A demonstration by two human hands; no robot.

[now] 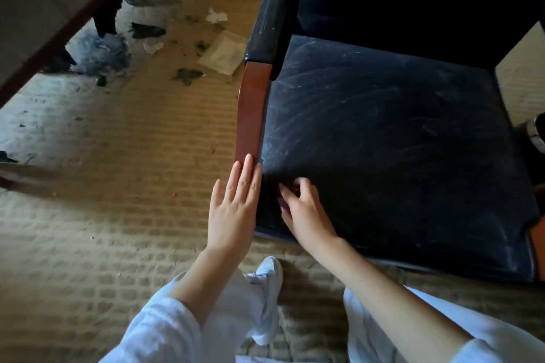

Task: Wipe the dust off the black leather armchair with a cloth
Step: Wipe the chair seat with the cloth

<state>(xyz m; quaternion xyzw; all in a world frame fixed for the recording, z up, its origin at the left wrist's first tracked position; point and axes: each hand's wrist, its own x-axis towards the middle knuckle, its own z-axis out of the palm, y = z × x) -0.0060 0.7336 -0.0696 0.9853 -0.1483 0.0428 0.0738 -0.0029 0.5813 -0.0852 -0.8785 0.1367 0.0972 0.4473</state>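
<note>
Our left hand (pixel 233 212) lies flat, fingers straight and together, against the front end of the reddish wooden armrest (pixel 253 109) of the black leather armchair (pixel 398 141), which stands on beige carpet (pixel 118 156). Our right hand (pixel 303 209) curls its fingers round a mostly hidden purplish cloth (pixel 280 201) at the dusty seat's front corner.

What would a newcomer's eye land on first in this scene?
The black armchair seat fills the right side and is streaked with pale dust. Next come two hands at its front left corner: the left hand lies flat against the reddish wooden arm, and the right hand curls its fingers at the seat edge. Scraps and dark dirt litter the carpet at upper left.
</note>
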